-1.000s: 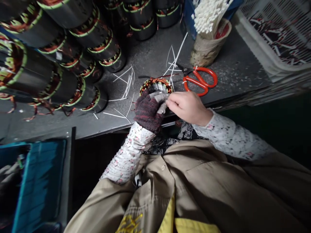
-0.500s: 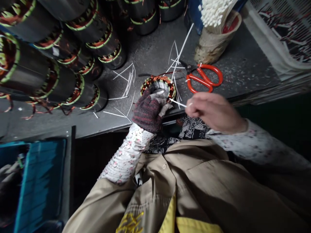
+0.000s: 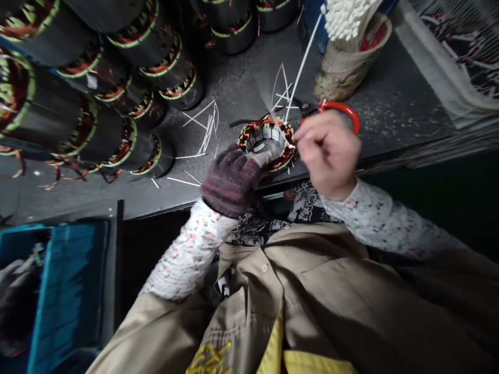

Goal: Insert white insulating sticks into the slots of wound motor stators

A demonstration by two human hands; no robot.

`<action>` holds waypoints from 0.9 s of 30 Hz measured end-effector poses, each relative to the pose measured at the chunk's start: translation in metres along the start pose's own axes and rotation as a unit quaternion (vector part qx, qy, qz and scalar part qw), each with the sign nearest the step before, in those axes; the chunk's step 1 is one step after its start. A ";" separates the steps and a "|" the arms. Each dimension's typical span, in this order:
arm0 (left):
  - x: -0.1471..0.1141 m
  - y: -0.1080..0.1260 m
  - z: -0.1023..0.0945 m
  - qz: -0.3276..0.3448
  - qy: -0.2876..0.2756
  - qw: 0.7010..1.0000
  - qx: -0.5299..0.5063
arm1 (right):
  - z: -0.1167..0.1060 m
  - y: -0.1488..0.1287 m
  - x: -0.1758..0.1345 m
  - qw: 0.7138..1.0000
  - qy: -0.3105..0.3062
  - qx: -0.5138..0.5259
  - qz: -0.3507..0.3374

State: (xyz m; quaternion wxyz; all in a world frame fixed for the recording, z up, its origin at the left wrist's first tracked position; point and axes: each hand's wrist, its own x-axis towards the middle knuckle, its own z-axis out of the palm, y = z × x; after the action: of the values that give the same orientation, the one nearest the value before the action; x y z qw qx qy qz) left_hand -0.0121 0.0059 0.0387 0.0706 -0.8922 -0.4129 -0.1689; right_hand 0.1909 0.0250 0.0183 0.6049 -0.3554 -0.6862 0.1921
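A motor stator (image 3: pixel 245 136) with copper windings and a greenish-yellow slotted rim lies at the front of the bench. My left hand (image 3: pixel 230 183), in a dark striped glove with pale fingertips, grips its near left side, fingers reaching into the bore. At the right rim, my bare right hand (image 3: pixel 329 150) is closed in a pinch on a thin white cord (image 3: pixel 290 146); a blurred stretch of cord crosses the winding there. Another white cord (image 3: pixel 306 62) rises from the back of the stator. Red-handled scissors (image 3: pixel 349 111) lie behind my right hand, partly hidden by it.
Stacked stators (image 3: pixel 113 135) crowd the left and back. Cut white cord pieces (image 3: pixel 210 124) litter the bench (image 3: pixel 230 83). A wrapped holder (image 3: pixel 339 72) of white cords stands back right, beside a white basket (image 3: pixel 432 62) of scraps. A blue crate (image 3: pixel 66 280) sits lower left.
My right hand has moved left and up to the stator's rim, over the scissors' handles. The stator has shifted slightly right, and my left hand has turned a little.
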 end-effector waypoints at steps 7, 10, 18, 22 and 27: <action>0.020 -0.039 -0.017 0.066 -0.163 0.984 -0.038 | -0.003 0.012 -0.039 0.981 -0.159 -0.115 0.011; 0.028 -0.037 -0.017 0.116 -0.113 0.986 -0.029 | -0.013 0.018 -0.022 0.990 -0.096 -0.100 0.039; 0.028 -0.043 0.017 0.144 -0.016 0.972 -0.184 | -0.072 0.090 0.081 0.971 0.081 -0.181 0.136; 0.014 -0.029 0.032 0.066 0.060 0.983 -0.161 | -0.080 0.095 0.097 0.960 0.058 -0.252 0.110; 0.001 -0.009 0.035 -0.013 0.115 0.975 -0.188 | -0.078 0.081 0.097 0.967 0.034 -0.214 0.134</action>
State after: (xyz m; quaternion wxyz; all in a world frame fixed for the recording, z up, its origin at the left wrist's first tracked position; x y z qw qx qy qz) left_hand -0.0099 0.0217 0.0059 -0.0532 -0.8584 -0.3748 -0.3462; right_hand 0.2857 0.1365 0.0446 0.5063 -0.5714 -0.6367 0.1084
